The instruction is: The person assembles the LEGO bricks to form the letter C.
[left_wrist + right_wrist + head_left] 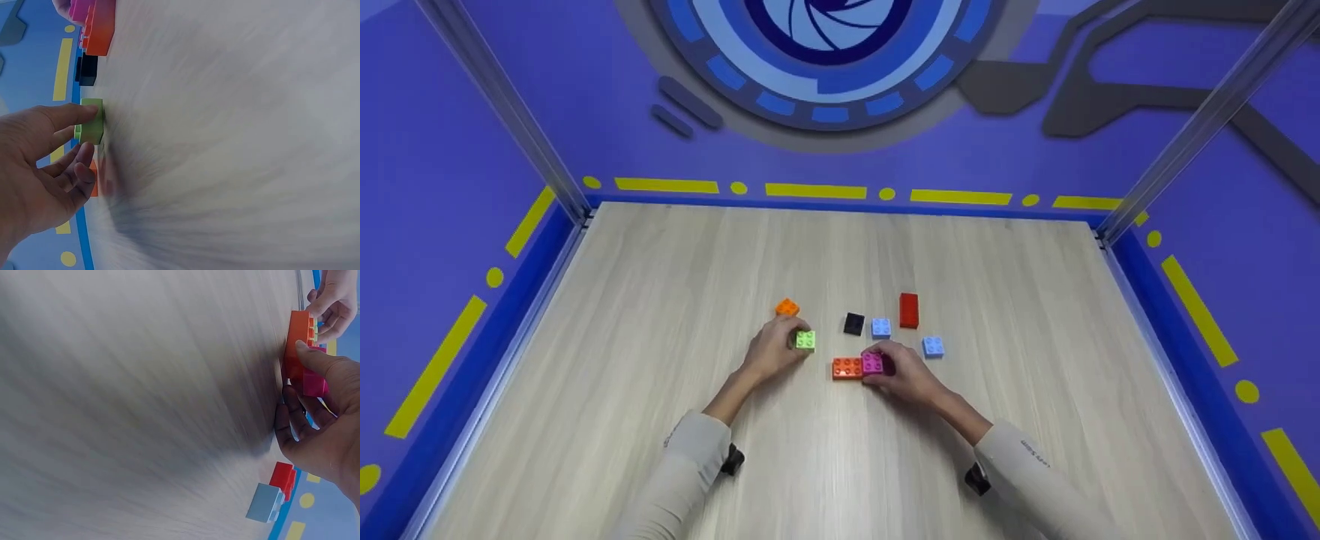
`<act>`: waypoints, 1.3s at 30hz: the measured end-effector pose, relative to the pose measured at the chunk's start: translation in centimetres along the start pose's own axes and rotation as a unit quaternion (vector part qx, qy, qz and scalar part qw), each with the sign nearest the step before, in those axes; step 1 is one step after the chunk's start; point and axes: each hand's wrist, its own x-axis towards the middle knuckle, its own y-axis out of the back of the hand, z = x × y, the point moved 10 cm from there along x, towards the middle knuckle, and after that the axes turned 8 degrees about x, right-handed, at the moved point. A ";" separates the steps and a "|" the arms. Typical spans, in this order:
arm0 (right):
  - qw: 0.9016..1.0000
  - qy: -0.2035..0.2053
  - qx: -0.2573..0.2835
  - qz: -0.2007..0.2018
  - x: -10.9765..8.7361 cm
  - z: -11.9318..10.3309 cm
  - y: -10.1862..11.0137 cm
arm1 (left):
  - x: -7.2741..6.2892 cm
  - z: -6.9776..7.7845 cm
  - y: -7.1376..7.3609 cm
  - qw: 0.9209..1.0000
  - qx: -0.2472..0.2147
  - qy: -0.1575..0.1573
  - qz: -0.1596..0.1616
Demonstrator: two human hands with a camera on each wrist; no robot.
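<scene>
The left hand is pinching the lime block, four studs up, near the orange-red brick. The right hand is gripping the magenta block on that brick's right end. An orange block is lying just beyond the left; a black block, red block and two blue blocks, near the right.
</scene>
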 end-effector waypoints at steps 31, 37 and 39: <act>1.000 0.009 0.009 0.006 0.0 0.1 0.0 | -1.7 3.6 -1.8 0.990 -0.053 -0.083 -0.098; 1.000 -0.001 0.017 0.002 0.0 0.1 0.0 | -2.0 3.7 -2.2 0.990 -0.051 -0.085 -0.101; 1.000 -0.004 0.020 0.004 -0.1 0.1 0.0 | -2.0 3.7 -2.1 0.990 -0.049 -0.086 -0.098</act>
